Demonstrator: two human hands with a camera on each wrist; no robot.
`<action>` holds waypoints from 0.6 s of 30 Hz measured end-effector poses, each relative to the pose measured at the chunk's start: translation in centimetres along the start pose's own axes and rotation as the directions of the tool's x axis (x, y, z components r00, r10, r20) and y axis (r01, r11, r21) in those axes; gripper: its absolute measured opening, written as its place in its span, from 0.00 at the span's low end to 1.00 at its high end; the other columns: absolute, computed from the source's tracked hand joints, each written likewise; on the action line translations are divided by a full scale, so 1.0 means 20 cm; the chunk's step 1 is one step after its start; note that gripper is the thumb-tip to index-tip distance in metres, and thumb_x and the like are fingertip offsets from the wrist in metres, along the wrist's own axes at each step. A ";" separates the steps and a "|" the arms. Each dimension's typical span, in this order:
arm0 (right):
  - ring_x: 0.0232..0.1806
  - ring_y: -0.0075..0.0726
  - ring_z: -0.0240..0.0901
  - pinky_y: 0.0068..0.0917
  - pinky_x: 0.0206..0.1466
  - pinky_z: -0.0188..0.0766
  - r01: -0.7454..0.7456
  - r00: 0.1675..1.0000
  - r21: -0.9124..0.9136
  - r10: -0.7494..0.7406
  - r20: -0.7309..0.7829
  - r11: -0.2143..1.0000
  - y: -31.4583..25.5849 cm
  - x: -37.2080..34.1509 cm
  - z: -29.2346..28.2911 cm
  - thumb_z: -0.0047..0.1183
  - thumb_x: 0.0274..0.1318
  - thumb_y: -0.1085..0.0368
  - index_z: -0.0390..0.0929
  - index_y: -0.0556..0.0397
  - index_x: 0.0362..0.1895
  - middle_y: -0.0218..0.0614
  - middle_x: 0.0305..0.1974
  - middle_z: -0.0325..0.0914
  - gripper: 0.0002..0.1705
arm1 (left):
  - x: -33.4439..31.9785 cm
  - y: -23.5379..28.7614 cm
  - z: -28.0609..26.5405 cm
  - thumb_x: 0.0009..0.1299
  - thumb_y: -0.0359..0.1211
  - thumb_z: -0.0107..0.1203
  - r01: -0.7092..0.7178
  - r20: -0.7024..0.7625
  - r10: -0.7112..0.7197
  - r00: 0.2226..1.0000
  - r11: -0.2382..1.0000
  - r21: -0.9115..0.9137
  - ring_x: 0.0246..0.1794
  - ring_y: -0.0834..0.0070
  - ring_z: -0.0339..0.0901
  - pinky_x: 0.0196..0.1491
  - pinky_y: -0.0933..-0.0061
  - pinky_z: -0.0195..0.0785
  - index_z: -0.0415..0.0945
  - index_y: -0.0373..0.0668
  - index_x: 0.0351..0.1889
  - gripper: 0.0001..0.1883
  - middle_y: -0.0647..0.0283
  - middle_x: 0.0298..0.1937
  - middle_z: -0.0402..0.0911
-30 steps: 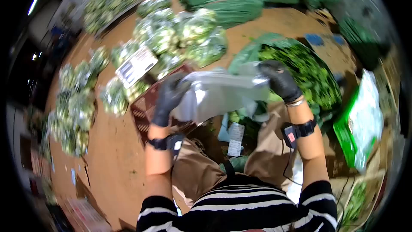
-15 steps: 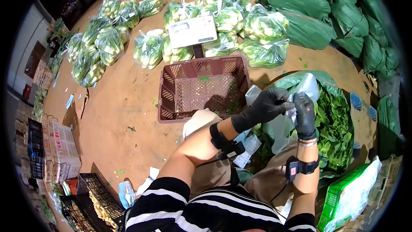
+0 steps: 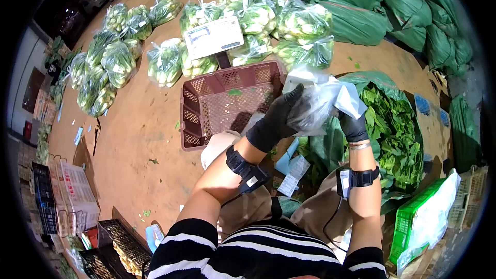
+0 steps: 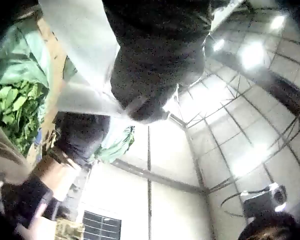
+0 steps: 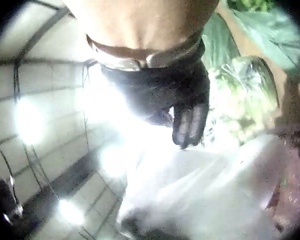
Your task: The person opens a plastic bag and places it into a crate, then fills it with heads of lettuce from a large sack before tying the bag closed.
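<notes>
A clear plastic bag is spread between two black-gloved hands in the head view. The left hand holds its left side, thumb raised along the plastic. At its right edge the right hand grips the plastic, partly covered by it. In the left wrist view the left hand has its fingers bent on the film. The right wrist view shows the right hand with curled fingers at the top of the whitish bag. Just right of the hands lie leafy greens in a green sack.
A brown crate stands left of the hands, behind it a scale display. Bagged vegetables lie beyond and to the left. Green sacks are piled at back right. A green crate with plastic stands at lower right.
The hands were close together at the bag's edge half a second ago; now they are farther apart with the bag spread between them. The head view has also shifted.
</notes>
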State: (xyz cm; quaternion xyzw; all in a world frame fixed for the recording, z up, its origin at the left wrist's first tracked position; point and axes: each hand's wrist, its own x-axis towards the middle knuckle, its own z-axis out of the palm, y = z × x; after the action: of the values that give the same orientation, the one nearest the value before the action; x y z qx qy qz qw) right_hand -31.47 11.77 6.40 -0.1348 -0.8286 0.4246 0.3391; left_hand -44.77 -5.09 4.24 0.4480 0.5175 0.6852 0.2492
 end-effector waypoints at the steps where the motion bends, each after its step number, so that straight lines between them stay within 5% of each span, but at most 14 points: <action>1: 0.33 0.35 0.71 0.24 0.34 0.69 0.291 0.953 -0.350 -0.302 0.023 0.891 -0.03 0.01 -0.03 0.46 0.46 0.70 0.69 0.56 0.42 0.38 0.36 0.72 0.15 | 0.01 0.12 0.03 0.54 0.33 0.57 0.201 0.099 -0.195 0.976 0.978 -0.060 0.39 0.73 0.69 0.44 0.74 0.63 0.66 0.34 0.44 0.21 0.59 0.37 0.72; 2: 0.31 0.36 0.71 0.25 0.34 0.69 0.216 0.974 -0.278 -0.225 -0.003 0.936 -0.07 0.01 -0.05 0.47 0.46 0.68 0.70 0.55 0.40 0.38 0.34 0.72 0.13 | 0.02 0.23 0.07 0.55 0.36 0.57 0.401 0.194 -0.380 0.905 0.913 -0.082 0.39 0.69 0.69 0.43 0.74 0.62 0.66 0.35 0.43 0.21 0.56 0.37 0.72; 3: 0.30 0.38 0.71 0.26 0.34 0.69 0.145 0.988 -0.200 -0.152 -0.020 0.969 -0.12 0.01 -0.07 0.48 0.45 0.66 0.72 0.55 0.37 0.39 0.32 0.73 0.12 | 0.01 0.22 0.04 0.57 0.36 0.54 0.132 0.129 -0.231 0.964 0.842 0.523 0.35 0.79 0.70 0.38 0.78 0.64 0.70 0.41 0.40 0.15 0.62 0.34 0.73; 5: 0.30 0.36 0.70 0.25 0.33 0.67 0.411 0.911 -0.290 -0.399 0.102 0.865 -0.23 0.00 -0.15 0.50 0.44 0.66 0.71 0.56 0.37 0.39 0.29 0.72 0.14 | 0.03 0.08 -0.06 0.54 0.34 0.55 0.039 0.033 -0.075 0.997 0.783 0.621 0.29 0.67 0.72 0.36 0.73 0.65 0.71 0.38 0.36 0.14 0.57 0.31 0.75; 6: 0.30 0.35 0.69 0.25 0.32 0.66 0.593 0.805 -0.555 -0.440 0.398 0.583 -0.11 0.02 -0.17 0.54 0.38 0.65 0.70 0.57 0.37 0.38 0.28 0.71 0.17 | 0.06 0.04 -0.12 0.54 0.33 0.54 0.146 -0.076 -0.124 0.989 0.842 0.519 0.28 0.66 0.73 0.34 0.71 0.66 0.73 0.38 0.32 0.10 0.56 0.30 0.76; 7: 0.33 0.38 0.69 0.27 0.36 0.66 0.444 0.884 -0.298 -0.359 0.299 0.845 -0.10 -0.02 -0.14 0.54 0.37 0.64 0.70 0.57 0.37 0.40 0.31 0.71 0.19 | 0.09 0.05 -0.15 0.53 0.30 0.53 0.458 -0.217 -0.407 0.887 0.834 0.307 0.31 0.75 0.73 0.34 0.75 0.67 0.75 0.37 0.34 0.11 0.58 0.31 0.77; 8: 0.36 0.41 0.68 0.28 0.39 0.65 0.267 0.943 0.036 -0.269 0.194 0.963 -0.08 -0.06 -0.11 0.55 0.35 0.63 0.70 0.58 0.37 0.41 0.34 0.70 0.20 | 0.11 -0.05 -0.24 0.54 0.29 0.52 0.277 -0.260 -0.150 0.954 0.774 0.569 0.32 0.75 0.73 0.35 0.75 0.67 0.75 0.36 0.34 0.10 0.58 0.32 0.77; 10: 0.38 0.33 0.67 0.25 0.42 0.65 0.494 0.820 -0.190 -0.383 0.425 0.848 -0.27 0.01 -0.12 0.47 0.47 0.65 0.70 0.59 0.39 0.37 0.37 0.70 0.15 | 0.13 -0.09 -0.36 0.55 0.28 0.50 0.102 -0.218 0.120 0.969 0.609 0.787 0.33 0.74 0.73 0.37 0.75 0.67 0.75 0.36 0.33 0.09 0.58 0.34 0.77; 12: 0.37 0.29 0.67 0.24 0.42 0.64 -0.153 0.983 0.162 0.134 0.124 0.975 -0.04 -0.05 -0.14 0.40 0.51 0.68 0.71 0.57 0.39 0.36 0.36 0.71 0.12 | 0.13 -0.01 -0.46 0.57 0.27 0.47 0.120 -0.070 -0.098 0.993 0.868 0.482 0.39 0.71 0.72 0.42 0.74 0.65 0.69 0.34 0.42 0.14 0.57 0.42 0.74; 13: 0.38 0.28 0.67 0.24 0.43 0.64 -0.358 0.928 0.513 0.358 0.103 0.780 0.00 -0.02 -0.17 0.40 0.52 0.69 0.71 0.55 0.40 0.37 0.37 0.71 0.12 | 0.13 0.02 -0.52 0.58 0.27 0.45 0.153 -0.007 -0.161 0.987 0.919 0.364 0.41 0.70 0.71 0.44 0.74 0.65 0.68 0.34 0.45 0.16 0.57 0.45 0.73; 15: 0.37 0.29 0.68 0.24 0.42 0.65 -0.249 0.945 0.711 0.324 0.031 0.657 0.07 -0.01 -0.29 0.41 0.51 0.65 0.70 0.58 0.40 0.35 0.36 0.72 0.13 | 0.09 0.02 -0.66 0.62 0.33 0.42 -0.067 -0.007 0.154 0.988 0.475 0.877 0.41 0.68 0.71 0.44 0.71 0.66 0.68 0.33 0.42 0.15 0.54 0.43 0.73; 16: 0.37 0.29 0.68 0.25 0.43 0.65 -0.183 0.957 0.693 0.288 -0.037 0.697 0.10 -0.01 -0.37 0.41 0.51 0.65 0.70 0.59 0.39 0.36 0.36 0.72 0.13 | 0.06 0.05 -0.78 0.63 0.34 0.40 0.042 -0.151 -0.023 0.988 0.992 0.120 0.41 0.65 0.71 0.45 0.69 0.66 0.67 0.32 0.44 0.17 0.52 0.43 0.73; 17: 0.36 0.31 0.68 0.26 0.43 0.64 -0.229 0.916 0.804 0.401 -0.012 0.548 0.00 -0.01 -0.44 0.40 0.49 0.66 0.70 0.60 0.36 0.36 0.33 0.72 0.12 | 0.03 0.08 -0.88 0.64 0.36 0.39 0.095 -0.093 -0.244 0.965 0.661 -0.744 0.42 0.63 0.71 0.46 0.67 0.66 0.65 0.32 0.46 0.18 0.50 0.43 0.72; 18: 0.37 0.31 0.67 0.26 0.44 0.63 -0.234 0.924 0.828 0.381 0.027 0.509 0.03 -0.02 -0.48 0.41 0.48 0.66 0.70 0.61 0.37 0.36 0.34 0.72 0.13 | 0.02 0.16 -0.92 0.64 0.36 0.38 0.097 -0.193 -0.326 0.925 0.696 -0.712 0.43 0.62 0.70 0.48 0.65 0.64 0.65 0.33 0.47 0.18 0.50 0.45 0.71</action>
State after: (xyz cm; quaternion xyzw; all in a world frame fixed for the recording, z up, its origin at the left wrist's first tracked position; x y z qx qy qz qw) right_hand -24.71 17.88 9.72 -0.1408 -0.4694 0.8000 0.3462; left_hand -60.57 -14.67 6.16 0.1482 0.3053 0.8545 0.3932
